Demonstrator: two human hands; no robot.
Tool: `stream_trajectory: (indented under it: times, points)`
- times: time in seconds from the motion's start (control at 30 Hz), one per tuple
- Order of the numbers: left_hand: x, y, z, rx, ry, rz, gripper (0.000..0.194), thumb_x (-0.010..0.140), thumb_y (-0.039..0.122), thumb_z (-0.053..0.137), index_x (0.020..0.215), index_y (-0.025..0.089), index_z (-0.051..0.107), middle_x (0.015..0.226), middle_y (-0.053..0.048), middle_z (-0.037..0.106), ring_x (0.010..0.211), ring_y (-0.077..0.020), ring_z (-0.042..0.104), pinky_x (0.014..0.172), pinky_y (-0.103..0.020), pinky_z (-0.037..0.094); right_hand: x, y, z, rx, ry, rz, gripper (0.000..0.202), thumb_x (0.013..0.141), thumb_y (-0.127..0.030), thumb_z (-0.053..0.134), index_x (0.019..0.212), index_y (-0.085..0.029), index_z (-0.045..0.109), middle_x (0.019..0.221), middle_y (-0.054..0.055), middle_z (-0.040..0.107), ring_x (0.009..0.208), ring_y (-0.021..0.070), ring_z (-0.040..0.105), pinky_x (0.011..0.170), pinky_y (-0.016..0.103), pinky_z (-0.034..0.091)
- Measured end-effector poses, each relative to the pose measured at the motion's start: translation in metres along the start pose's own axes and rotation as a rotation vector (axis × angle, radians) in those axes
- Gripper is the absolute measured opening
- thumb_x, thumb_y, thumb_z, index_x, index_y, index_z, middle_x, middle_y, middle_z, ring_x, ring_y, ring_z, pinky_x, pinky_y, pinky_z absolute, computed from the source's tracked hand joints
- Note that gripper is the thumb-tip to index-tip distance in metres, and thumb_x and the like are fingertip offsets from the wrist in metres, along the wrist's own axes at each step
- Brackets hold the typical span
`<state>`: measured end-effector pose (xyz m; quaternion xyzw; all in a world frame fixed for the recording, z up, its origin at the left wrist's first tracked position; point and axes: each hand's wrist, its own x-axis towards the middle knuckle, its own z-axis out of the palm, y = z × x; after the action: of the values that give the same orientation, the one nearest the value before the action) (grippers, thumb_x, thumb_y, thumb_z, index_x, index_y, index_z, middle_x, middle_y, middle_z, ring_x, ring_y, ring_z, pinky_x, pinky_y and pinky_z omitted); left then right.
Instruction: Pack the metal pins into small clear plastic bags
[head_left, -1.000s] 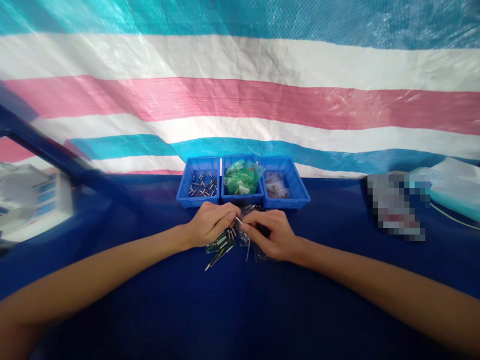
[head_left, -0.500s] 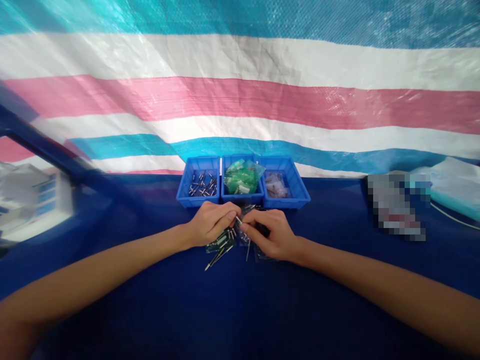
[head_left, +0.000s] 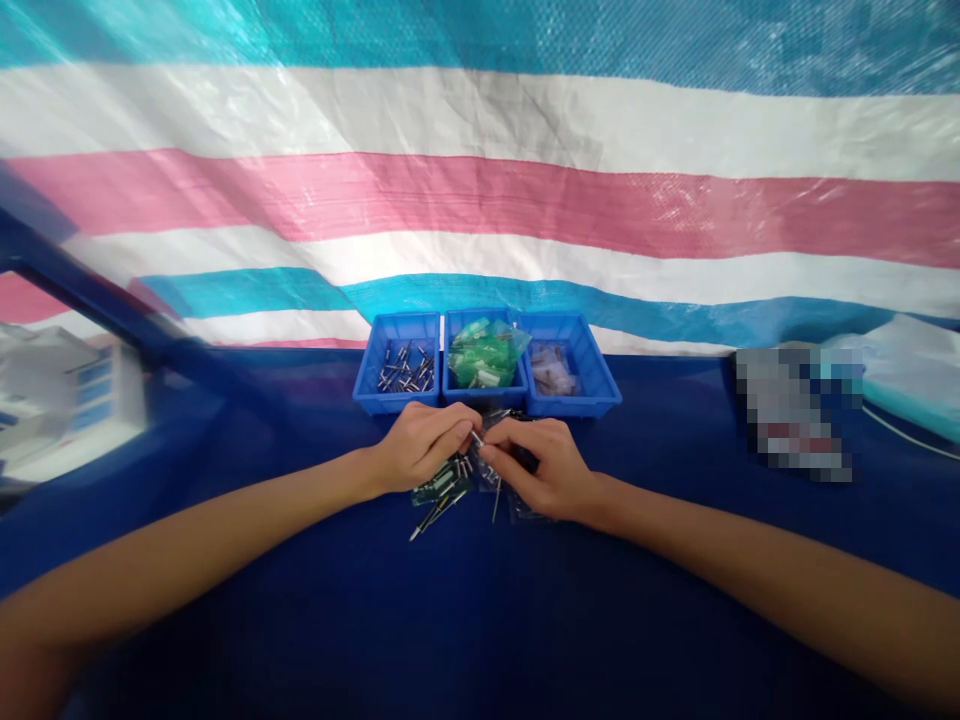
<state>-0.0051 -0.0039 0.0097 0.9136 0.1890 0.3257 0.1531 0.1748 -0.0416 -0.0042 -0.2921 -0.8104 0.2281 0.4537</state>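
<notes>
My left hand and my right hand meet just in front of the blue bins, fingertips nearly touching. Between them is a small shiny metal piece, pinched by both; its exact kind is too small to tell. Under my left hand lie several thin metal rods with dark parts on a small green-tinted bag. A slim metal pin points down below my right fingers. Clear plastic bags with small metal parts lie partly hidden beneath my right hand.
Three blue bins stand in a row: the left bin holds metal pins, the middle bin green bagged parts, the right bin clear bags. A pixelated object and a pale bag lie right; a white device stands left.
</notes>
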Motion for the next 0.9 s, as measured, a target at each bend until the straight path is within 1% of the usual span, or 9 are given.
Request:
stream_trajectory:
  times: [0.47,0.9]
  points:
    - [-0.0006,-0.0002,0.0001,0.006,-0.001,-0.008,0.028,0.092,0.021,0.027,0.083,0.013,0.053,0.056,0.002,0.056,0.045,-0.0051,0.050,0.047,-0.017,0.038,-0.0004,-0.0008,0.0007,-0.012,-0.007,0.005,0.018,0.085,-0.020,0.045,0.069,-0.016,0.052,0.052,-0.005,0.047,0.044,0.0052,0.039,0.045,0.018,0.032]
    - [-0.0003,-0.0002,-0.0006,0.016,-0.007,-0.008,0.028,0.092,0.021,0.028,0.083,0.013,0.053,0.057,0.002,0.056,0.047,-0.0048,0.051,0.049,-0.016,0.038,0.0000,0.0002,0.0006,-0.012,-0.009,-0.004,0.016,0.085,-0.018,0.046,0.070,-0.016,0.052,0.054,-0.005,0.048,0.044,0.0046,0.040,0.045,0.017,0.032]
